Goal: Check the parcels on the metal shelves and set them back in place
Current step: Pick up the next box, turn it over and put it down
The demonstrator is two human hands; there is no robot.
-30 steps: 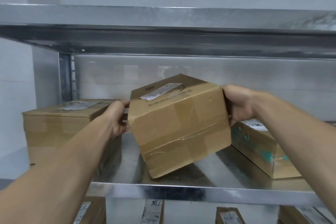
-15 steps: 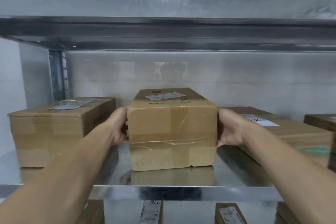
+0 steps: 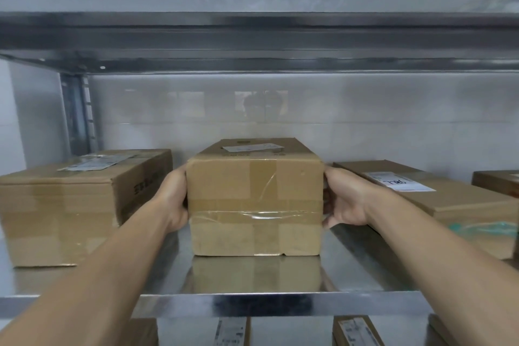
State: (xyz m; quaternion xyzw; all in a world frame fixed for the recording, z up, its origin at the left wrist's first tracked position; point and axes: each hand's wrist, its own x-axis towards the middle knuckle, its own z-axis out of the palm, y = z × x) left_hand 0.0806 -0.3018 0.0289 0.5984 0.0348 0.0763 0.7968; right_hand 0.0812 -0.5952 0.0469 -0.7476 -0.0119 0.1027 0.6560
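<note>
A taped brown cardboard parcel with a white label on top sits flat and square on the metal shelf, in the middle. My left hand presses its left side and my right hand its right side; the fingers go behind the box edges and are partly hidden. A larger parcel stands to the left. On the right lies a flatter parcel with a handwritten label and green tape.
The shelf above hangs low over the parcels. A slotted upright post stands at the back left. Another box edge shows at far right. More labelled parcels sit on the shelf below. A tiled wall closes the back.
The parcel was held up tilted a second ago; it now rests level on the shelf, pushed a little further back, with both hands still on its sides.
</note>
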